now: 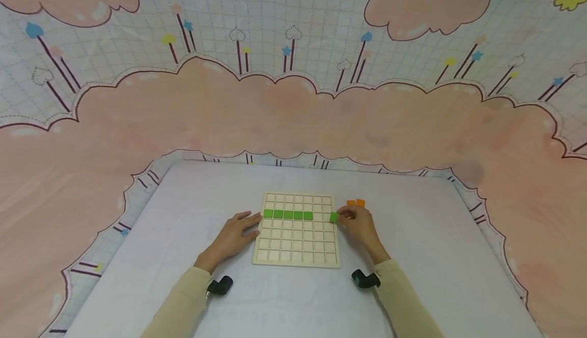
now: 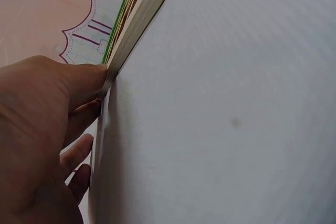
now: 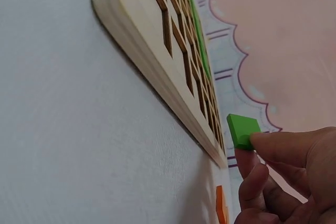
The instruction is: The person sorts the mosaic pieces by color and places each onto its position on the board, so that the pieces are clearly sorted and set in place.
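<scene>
A light wooden grid board (image 1: 297,249) lies flat on the white table. In its second row from the far side, several green square tiles (image 1: 289,215) sit side by side from the left. My right hand (image 1: 362,226) pinches another green tile (image 3: 243,130) between thumb and fingertips, at the board's right edge near that row. In the right wrist view the tile is held off the table. My left hand (image 1: 235,236) rests at the board's left edge; the left wrist view shows its thumb and fingers touching the side, not curled round it.
Two orange tiles (image 1: 360,203) lie on the table beyond the right hand, right of the board. Around the white table (image 1: 183,210) hangs a cloth (image 1: 275,119) with pink cloud shapes. Each wrist carries a small black camera (image 1: 365,279).
</scene>
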Available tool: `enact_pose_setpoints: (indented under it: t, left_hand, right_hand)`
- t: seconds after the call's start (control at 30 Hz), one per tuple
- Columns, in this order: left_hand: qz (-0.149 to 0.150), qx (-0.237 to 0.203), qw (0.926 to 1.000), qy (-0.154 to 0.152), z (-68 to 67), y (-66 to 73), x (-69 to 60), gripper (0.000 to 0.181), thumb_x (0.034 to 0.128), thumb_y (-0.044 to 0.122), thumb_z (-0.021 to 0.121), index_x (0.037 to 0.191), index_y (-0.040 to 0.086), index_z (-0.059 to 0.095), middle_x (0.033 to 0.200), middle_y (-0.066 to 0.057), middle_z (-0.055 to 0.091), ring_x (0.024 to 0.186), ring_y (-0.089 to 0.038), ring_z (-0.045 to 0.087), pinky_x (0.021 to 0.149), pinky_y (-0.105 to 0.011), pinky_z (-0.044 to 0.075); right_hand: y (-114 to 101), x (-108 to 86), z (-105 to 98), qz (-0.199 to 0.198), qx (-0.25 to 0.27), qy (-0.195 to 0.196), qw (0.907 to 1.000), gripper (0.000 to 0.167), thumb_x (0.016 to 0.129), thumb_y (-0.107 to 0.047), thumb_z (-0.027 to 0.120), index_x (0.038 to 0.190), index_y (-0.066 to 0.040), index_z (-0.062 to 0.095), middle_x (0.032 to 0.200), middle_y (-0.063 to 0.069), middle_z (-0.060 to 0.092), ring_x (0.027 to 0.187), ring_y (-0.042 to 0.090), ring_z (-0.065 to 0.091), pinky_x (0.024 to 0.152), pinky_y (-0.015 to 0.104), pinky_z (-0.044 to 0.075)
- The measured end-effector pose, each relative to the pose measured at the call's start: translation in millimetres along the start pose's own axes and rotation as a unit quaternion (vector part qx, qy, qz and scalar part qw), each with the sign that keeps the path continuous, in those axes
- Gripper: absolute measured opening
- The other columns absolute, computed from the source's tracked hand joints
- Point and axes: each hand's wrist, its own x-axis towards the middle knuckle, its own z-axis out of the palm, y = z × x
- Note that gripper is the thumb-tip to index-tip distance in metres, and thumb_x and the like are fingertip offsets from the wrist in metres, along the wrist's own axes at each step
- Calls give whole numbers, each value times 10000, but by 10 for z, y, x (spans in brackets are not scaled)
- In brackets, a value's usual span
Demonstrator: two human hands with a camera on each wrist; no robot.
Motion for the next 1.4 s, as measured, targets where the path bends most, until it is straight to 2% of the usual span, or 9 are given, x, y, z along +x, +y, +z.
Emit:
enact_pose_setpoints:
  t: [0.1, 0.47, 0.67, 0.83, 1.13, 1.4]
  left_hand:
    - [29, 50, 10000, 43, -5, -2, -4, 501, 956, 262, 639, 1425, 130, 522, 1519, -6, 478, 1447, -328, 356, 1152, -599, 313]
    - [107, 65, 9999, 60, -1, -23, -4, 502, 955, 258, 639, 1424, 122, 522, 1518, -10, 479, 1444, -336, 358, 1145, -608, 318]
    - [160, 44, 9998, 58, 0, -36, 1, 501, 958, 259, 636, 1426, 122, 520, 1517, -11, 480, 1443, -335, 359, 1145, -606, 317]
    - [124, 15, 9999, 51, -1, -30, 4, 500, 959, 261, 634, 1428, 128, 519, 1518, -8, 479, 1446, -330, 357, 1147, -603, 318]
    - [30, 5, 10000, -7, 12, -15, 11, 506, 960, 269, 634, 1433, 139, 512, 1522, -1, 472, 1450, -328, 351, 1152, -598, 316]
    - [87, 37, 10000, 27, 22, -29, 13, 503, 957, 262, 637, 1428, 128, 518, 1518, -5, 478, 1448, -324, 356, 1155, -597, 309]
  right_hand:
    - [-26, -3, 34, 18, 97, -45, 9999, 158, 863, -117, 718, 1015, -78, 739, 937, 77, 705, 853, 203, 616, 740, 280, 502]
    - [-123, 45, 211, 79, 226, -123, 9996, 133, 869, -137, 717, 996, -99, 732, 915, 68, 685, 789, 186, 590, 630, 243, 469]
    - [-166, 71, 275, 159, 193, -113, 9996, 135, 867, -159, 725, 997, -121, 725, 936, 44, 679, 813, 169, 594, 643, 227, 464]
    - [-212, 86, 306, 27, 235, -91, 9997, 134, 860, -126, 719, 992, -103, 727, 915, 55, 680, 798, 171, 586, 644, 231, 459]
    - [-182, 148, 344, -97, 167, -218, 9996, 112, 865, -115, 716, 975, -112, 736, 878, 39, 674, 784, 168, 557, 664, 246, 448]
    - [-168, 169, 371, -111, 131, -318, 9993, 103, 856, -129, 733, 958, -126, 740, 868, 32, 690, 792, 173, 572, 681, 252, 453]
